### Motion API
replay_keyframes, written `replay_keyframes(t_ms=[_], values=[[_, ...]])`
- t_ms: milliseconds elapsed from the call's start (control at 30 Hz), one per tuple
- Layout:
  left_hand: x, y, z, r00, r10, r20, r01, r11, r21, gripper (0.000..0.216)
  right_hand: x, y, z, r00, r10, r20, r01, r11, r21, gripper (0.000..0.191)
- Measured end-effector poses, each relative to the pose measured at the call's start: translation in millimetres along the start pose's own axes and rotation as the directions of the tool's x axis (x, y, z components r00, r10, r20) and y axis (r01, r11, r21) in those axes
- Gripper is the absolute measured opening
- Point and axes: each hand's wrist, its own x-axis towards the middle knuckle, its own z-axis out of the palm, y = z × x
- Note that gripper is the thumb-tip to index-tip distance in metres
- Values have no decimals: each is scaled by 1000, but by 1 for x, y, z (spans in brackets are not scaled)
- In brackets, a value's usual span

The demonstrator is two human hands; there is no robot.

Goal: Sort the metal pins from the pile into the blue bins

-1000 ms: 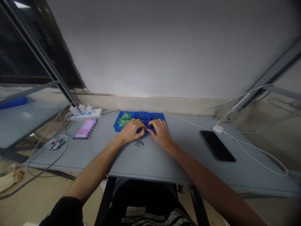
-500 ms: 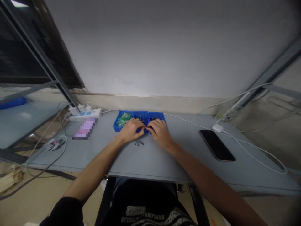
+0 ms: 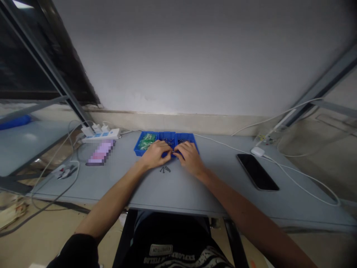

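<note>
My left hand (image 3: 156,154) and my right hand (image 3: 190,158) meet fingertip to fingertip at the front of the blue bins. Both are pinched on one small, thin screw (image 3: 173,152), mostly covered by the fingers. Several dark screws (image 3: 165,169) lie on the table just below my left hand. Behind the hands, the middle blue bin (image 3: 167,133) and the right blue bin (image 3: 196,143) hold loose screws. Green and clear small bags (image 3: 147,141) fill the left blue bin (image 3: 137,149), which my left hand partly covers.
A black phone (image 3: 258,172) lies at the right beside a white charger (image 3: 257,151) and its cable. On the left are a power strip (image 3: 111,135) with plugs, a phone with a blurred screen (image 3: 102,152) and loose cables. A wall (image 3: 178,74) closes off the back.
The fingertips have shifted slightly around the screw, and it looks a little darker and more visible now. Arms, bins and the loose screws stay in place.
</note>
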Motion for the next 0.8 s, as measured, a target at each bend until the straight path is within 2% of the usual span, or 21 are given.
replay_keyframes(t_ms=[367, 467, 667, 800], values=[[0, 2, -2, 1000, -10, 17, 10, 1000, -7, 20, 0, 1, 1, 1000, -10, -21, 11, 1000, 12, 16], [0, 2, -2, 1000, -10, 18, 10, 1000, -14, 19, 0, 1, 1, 999, -27, -27, 27, 1000, 6, 11], [0, 1, -2, 1000, -4, 28, 4, 1000, -8, 20, -1, 0, 0, 999, -39, 1, 39, 999, -37, 14], [0, 1, -2, 999, -1, 32, 1, 1000, -9, 19, 0, -1, -2, 999, -44, 11, 45, 998, -46, 9]])
